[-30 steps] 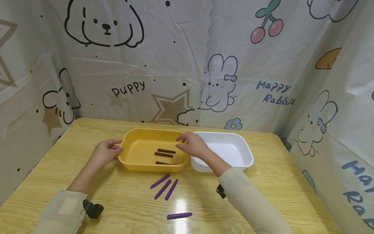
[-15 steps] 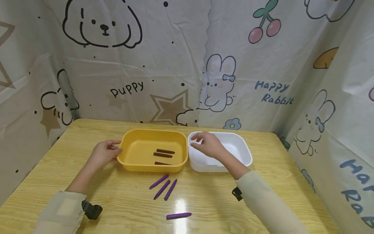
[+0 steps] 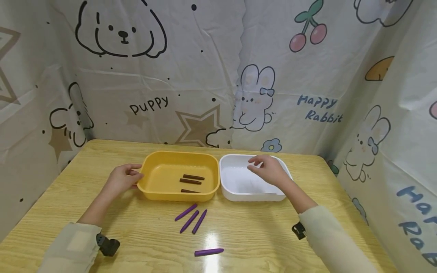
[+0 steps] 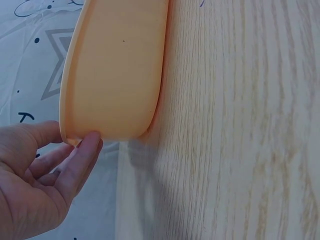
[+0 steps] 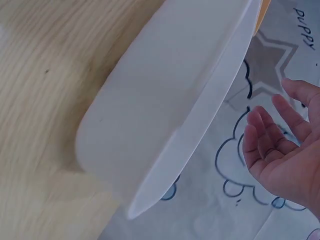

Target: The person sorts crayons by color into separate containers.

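My left hand [image 3: 121, 177] pinches the left end rim of a yellow plastic bin [image 3: 160, 196]; in the left wrist view, the thumb and fingers [image 4: 82, 160] lie on either side of its lip. Inside the bin are three brown crayons [image 3: 191, 181]. A white plastic bin [image 3: 235, 174] stands against its right side. Over the white bin hovers my right hand [image 3: 269, 169], fingers loosely bent and holding nothing. The right wrist view shows that hand [image 5: 287, 145] apart from the bin's rim.
Several purple crayons lie on the wooden table [image 3: 143, 235]: a cluster with one crayon [image 3: 189, 221] in its middle, and a single crayon [image 3: 209, 252] nearer the front. A printed cloth [image 3: 205, 76] hangs behind the table and along its sides.
My right hand has moved right, from above the yellow bin's right end to above the white bin. The left hand stays at the yellow bin's rim, and the crayons lie as before.
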A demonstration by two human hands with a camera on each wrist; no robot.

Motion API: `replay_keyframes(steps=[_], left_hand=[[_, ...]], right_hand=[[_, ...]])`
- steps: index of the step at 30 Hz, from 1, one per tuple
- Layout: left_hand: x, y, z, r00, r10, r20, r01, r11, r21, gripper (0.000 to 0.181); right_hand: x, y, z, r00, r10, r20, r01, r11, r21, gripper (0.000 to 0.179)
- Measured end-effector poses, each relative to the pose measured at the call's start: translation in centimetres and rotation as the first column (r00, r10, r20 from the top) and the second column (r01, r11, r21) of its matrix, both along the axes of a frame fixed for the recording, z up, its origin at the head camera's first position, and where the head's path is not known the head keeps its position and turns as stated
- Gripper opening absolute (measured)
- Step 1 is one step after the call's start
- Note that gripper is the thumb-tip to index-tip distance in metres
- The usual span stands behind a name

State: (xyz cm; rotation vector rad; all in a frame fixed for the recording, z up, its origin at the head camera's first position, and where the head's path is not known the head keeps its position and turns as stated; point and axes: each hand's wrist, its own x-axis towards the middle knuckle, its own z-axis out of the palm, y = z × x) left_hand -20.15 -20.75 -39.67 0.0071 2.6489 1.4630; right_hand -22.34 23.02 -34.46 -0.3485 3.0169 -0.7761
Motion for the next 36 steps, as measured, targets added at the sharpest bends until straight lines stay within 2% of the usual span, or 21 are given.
replay_keyframes(steps=[16,28,32,36], left_hand=[[-0.1,0.1,-0.3,1.000,0.011,0.017,-0.011,1.000,-0.001,0.050],[0.0,0.0,-0.5,1.000,0.011,0.026,-0.012,1.000,0.013,0.052],[0.0,-0.1,-0.5,0.999,0.014,0.034,-0.014,1.000,0.020,0.052],[0.0,0.0,-0.4,0.999,0.014,0.034,-0.015,1.000,0.026,0.053]], right_hand=[[0.0,6.5,-1.3,0.987,-0.163,0.015,0.162,0.986,0.035,0.034],[0.2,10.1,-2.6,0.948,-0.312,0.068,0.313,0.950,-0.008,0.043],[0.0,10.6,-3.7,0.938,-0.337,0.084,0.342,0.939,-0.048,0.046],[-0.3,10.7,-5.0,0.919,-0.375,0.121,0.387,0.915,-0.110,0.051]])
